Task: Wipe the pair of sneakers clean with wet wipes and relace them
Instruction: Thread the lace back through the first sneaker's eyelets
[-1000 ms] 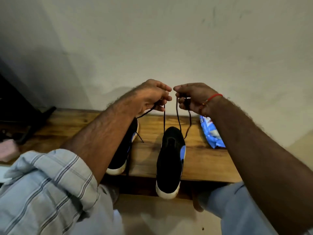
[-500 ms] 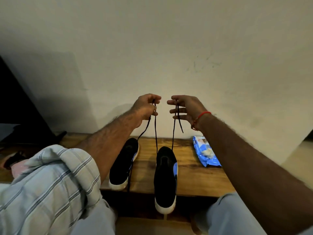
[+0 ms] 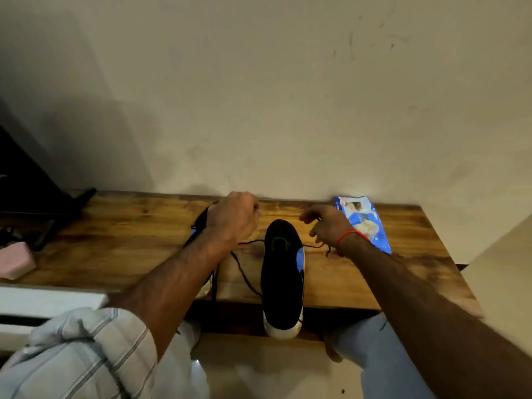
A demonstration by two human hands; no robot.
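Because the black shoelace (image 3: 244,272) is thin, limp cord, we judge it will carry no push at all: it can only be pulled, and it will slip unless pinched close to its tips. It trails out from both sides of the near sneaker (image 3: 283,272), a black shoe with a blue side panel and white sole that lies on the wooden bench (image 3: 121,243), its white end overhanging the front edge. The shoe looks light and soft in the upper, so a hard tug on the lace may well drag it; we would steady it by its firmer sole.

Our left hand (image 3: 233,218) is curled into a loose fist beside the shoe's far end; the lace runs toward it, but whether the fingers actually pinch the cord we cannot tell. Our right hand (image 3: 326,226) has its fingers bent over the right strand, apparently pinching it, though the blur leaves that uncertain.

The second sneaker (image 3: 198,228) lies just left, mostly hidden under our left forearm, its own lace dangling over the edge where the strands could tangle. The blue wet-wipes pack (image 3: 362,223) sits just beyond our right wrist, against the wall. A pink cloth (image 3: 14,260) and dark clutter lie well apart at the left.
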